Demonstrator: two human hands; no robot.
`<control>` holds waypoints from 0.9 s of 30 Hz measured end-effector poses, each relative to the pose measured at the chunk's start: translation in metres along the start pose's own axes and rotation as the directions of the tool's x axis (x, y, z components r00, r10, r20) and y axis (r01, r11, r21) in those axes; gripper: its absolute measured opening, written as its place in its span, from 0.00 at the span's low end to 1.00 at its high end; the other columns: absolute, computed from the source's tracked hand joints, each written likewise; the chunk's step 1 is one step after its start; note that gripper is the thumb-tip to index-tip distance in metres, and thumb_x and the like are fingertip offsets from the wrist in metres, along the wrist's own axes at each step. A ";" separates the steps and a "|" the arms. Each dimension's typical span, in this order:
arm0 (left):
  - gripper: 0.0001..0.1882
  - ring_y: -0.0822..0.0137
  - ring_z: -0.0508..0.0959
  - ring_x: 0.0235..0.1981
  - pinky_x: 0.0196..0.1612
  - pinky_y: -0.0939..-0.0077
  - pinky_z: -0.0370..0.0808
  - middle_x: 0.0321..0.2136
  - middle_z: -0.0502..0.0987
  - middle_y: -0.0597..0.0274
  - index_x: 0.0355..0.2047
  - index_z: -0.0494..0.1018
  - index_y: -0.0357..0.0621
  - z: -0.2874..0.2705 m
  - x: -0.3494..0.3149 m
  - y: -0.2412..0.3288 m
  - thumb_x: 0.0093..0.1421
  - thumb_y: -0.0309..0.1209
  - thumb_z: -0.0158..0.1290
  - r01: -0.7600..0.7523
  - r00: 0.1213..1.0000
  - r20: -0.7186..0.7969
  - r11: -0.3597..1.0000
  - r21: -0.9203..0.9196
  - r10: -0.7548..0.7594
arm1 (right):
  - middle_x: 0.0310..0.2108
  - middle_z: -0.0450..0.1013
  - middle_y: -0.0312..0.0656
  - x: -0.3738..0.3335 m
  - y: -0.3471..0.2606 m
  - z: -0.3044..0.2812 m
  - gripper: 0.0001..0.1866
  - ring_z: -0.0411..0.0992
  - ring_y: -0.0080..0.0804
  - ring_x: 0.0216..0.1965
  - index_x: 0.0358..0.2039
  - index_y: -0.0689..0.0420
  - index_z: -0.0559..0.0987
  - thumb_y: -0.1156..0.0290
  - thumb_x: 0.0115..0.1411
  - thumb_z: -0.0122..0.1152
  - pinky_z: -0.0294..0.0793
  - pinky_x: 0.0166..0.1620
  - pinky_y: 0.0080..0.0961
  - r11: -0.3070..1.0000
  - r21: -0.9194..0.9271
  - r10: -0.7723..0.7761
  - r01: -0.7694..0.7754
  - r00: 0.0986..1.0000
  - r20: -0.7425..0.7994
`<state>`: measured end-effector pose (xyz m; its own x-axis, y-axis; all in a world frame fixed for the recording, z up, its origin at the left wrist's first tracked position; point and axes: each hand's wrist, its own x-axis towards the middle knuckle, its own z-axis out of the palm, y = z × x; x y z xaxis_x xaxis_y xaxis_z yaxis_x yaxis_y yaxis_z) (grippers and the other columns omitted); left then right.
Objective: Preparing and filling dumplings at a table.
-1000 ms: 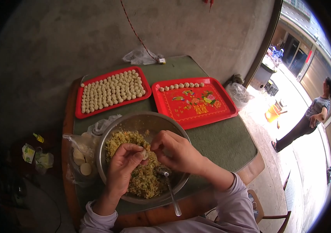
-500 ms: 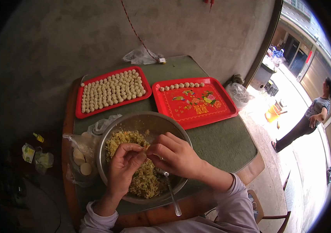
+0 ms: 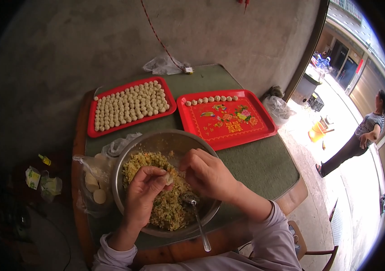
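Between the thumb and fingertips of my left hand point(image 3: 140, 194) is a small pale dumpling point(image 3: 169, 179), held over a large metal bowl point(image 3: 179, 141). My right hand point(image 3: 209, 176) hovers to the right of it, apart from the dumpling, with its fingers curled together; whatever they may hold is hidden. Yellowish chopped filling point(image 3: 167, 214) with green and orange bits lies in the bowl. A metal spoon point(image 3: 200, 228) rests in it, its handle over the near rim. Left of the bowl, round pale wrappers point(image 3: 99, 196) sit in a clear plastic bag point(image 3: 80, 198).
A red tray point(image 3: 173, 100) at the back left carries many rows of dumplings. On a second red tray point(image 3: 219, 143), several dumplings line the far edge. The green-topped table point(image 3: 251, 167) stands by a grey wall. To the right, a person point(image 3: 365, 131) stands outside near an orange bucket point(image 3: 317, 132).
My right hand has come away from the dumpling, moving slightly up and to the right. The dumpling stays in my left hand, which has hardly moved. More of the spoon's bowl shows.
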<state>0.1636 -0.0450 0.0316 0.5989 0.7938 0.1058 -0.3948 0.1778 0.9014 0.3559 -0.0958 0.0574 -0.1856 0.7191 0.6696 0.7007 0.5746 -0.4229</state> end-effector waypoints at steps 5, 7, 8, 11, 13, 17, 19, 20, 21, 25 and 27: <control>0.08 0.72 0.77 0.37 0.42 0.78 0.74 0.37 0.75 0.62 0.41 0.70 0.40 -0.002 -0.001 0.002 0.63 0.29 0.52 0.034 0.999 -0.005 0.999 -0.041 -0.035 | 0.26 0.71 0.39 -0.006 -0.002 -0.003 0.14 0.73 0.37 0.29 0.35 0.55 0.72 0.82 0.47 0.58 0.72 0.33 0.30 0.979 0.014 0.200 -0.204 0.970 0.137; 0.08 0.71 0.77 0.36 0.40 0.78 0.74 0.37 0.75 0.62 0.41 0.70 0.40 -0.004 -0.001 0.001 0.64 0.30 0.51 0.075 0.997 0.037 0.991 -0.108 -0.071 | 0.26 0.71 0.39 -0.004 -0.001 -0.004 0.09 0.73 0.38 0.31 0.36 0.53 0.72 0.74 0.54 0.59 0.72 0.34 0.33 0.996 -0.062 0.078 -0.070 0.988 0.135; 0.08 0.71 0.77 0.36 0.40 0.78 0.74 0.37 0.75 0.62 0.41 0.70 0.40 -0.004 -0.001 0.001 0.64 0.30 0.51 0.075 0.997 0.039 0.991 -0.108 -0.072 | 0.26 0.71 0.39 -0.003 -0.001 -0.004 0.09 0.73 0.38 0.31 0.36 0.53 0.72 0.74 0.54 0.59 0.72 0.34 0.33 0.995 -0.063 0.079 -0.071 0.988 0.134; 0.09 0.71 0.77 0.35 0.39 0.78 0.74 0.37 0.75 0.62 0.41 0.70 0.40 -0.005 -0.002 0.001 0.64 0.31 0.51 0.100 0.995 0.026 0.987 -0.125 -0.097 | 0.28 0.70 0.39 0.003 -0.003 -0.001 0.07 0.72 0.38 0.31 0.33 0.54 0.72 0.73 0.54 0.61 0.72 0.33 0.32 0.999 -0.029 -0.035 0.037 0.997 0.062; 0.09 0.71 0.77 0.35 0.39 0.79 0.74 0.37 0.75 0.62 0.42 0.71 0.40 -0.005 -0.002 0.000 0.64 0.31 0.51 0.108 0.994 0.010 0.988 -0.112 -0.108 | 0.28 0.68 0.39 0.004 -0.006 0.000 0.07 0.70 0.39 0.31 0.31 0.54 0.72 0.73 0.53 0.62 0.72 0.33 0.33 0.998 0.054 -0.047 0.045 0.998 0.038; 0.10 0.72 0.76 0.34 0.39 0.79 0.74 0.36 0.76 0.63 0.43 0.71 0.39 0.001 -0.001 -0.001 0.64 0.31 0.51 0.096 0.995 -0.001 0.989 -0.115 -0.097 | 0.26 0.67 0.38 0.002 -0.005 0.001 0.08 0.69 0.37 0.29 0.31 0.55 0.75 0.76 0.51 0.64 0.70 0.31 0.30 0.999 0.009 -0.050 0.050 0.998 0.022; 0.11 0.73 0.76 0.34 0.39 0.79 0.74 0.35 0.76 0.63 0.43 0.72 0.38 0.000 -0.001 -0.001 0.64 0.32 0.51 0.105 0.994 -0.011 0.992 -0.063 -0.106 | 0.26 0.66 0.38 0.001 -0.004 0.004 0.09 0.68 0.37 0.28 0.31 0.55 0.74 0.75 0.50 0.65 0.70 0.30 0.30 0.995 -0.034 -0.093 0.094 0.995 0.033; 0.11 0.73 0.76 0.34 0.39 0.79 0.74 0.35 0.76 0.63 0.43 0.72 0.38 -0.002 -0.002 0.000 0.64 0.32 0.51 0.107 0.994 -0.015 0.992 -0.062 -0.108 | 0.26 0.66 0.38 0.001 -0.004 0.003 0.09 0.68 0.37 0.28 0.31 0.55 0.74 0.75 0.50 0.65 0.70 0.30 0.30 0.995 -0.030 -0.093 0.094 0.995 0.034; 0.11 0.73 0.76 0.34 0.39 0.79 0.73 0.34 0.76 0.63 0.42 0.73 0.38 -0.005 -0.002 0.002 0.64 0.32 0.51 0.139 0.990 0.001 0.990 -0.008 -0.139 | 0.26 0.65 0.38 0.003 -0.005 0.000 0.10 0.67 0.36 0.27 0.31 0.56 0.73 0.75 0.49 0.65 0.69 0.29 0.30 0.982 -0.096 -0.154 0.163 0.984 0.094; 0.11 0.74 0.76 0.33 0.38 0.80 0.73 0.33 0.77 0.63 0.42 0.73 0.37 -0.013 0.000 0.003 0.65 0.31 0.50 0.223 0.970 0.080 0.973 0.066 -0.228 | 0.26 0.63 0.38 0.004 -0.007 -0.007 0.11 0.65 0.36 0.27 0.31 0.57 0.72 0.74 0.46 0.64 0.68 0.28 0.30 0.906 -0.221 -0.323 0.362 0.926 0.194; 0.11 0.74 0.76 0.33 0.39 0.80 0.73 0.34 0.77 0.63 0.43 0.73 0.37 -0.014 0.000 0.004 0.65 0.31 0.50 0.258 0.961 0.095 0.965 0.036 -0.261 | 0.26 0.63 0.39 0.004 -0.010 -0.009 0.12 0.65 0.36 0.27 0.31 0.57 0.72 0.74 0.47 0.64 0.68 0.28 0.30 0.911 -0.220 -0.306 0.349 0.929 0.207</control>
<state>0.1521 -0.0359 0.0290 0.7443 0.6612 -0.0936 -0.2013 0.3559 0.9126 0.3542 -0.1024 0.0695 -0.5298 0.5733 0.6250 0.7249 0.6886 -0.0172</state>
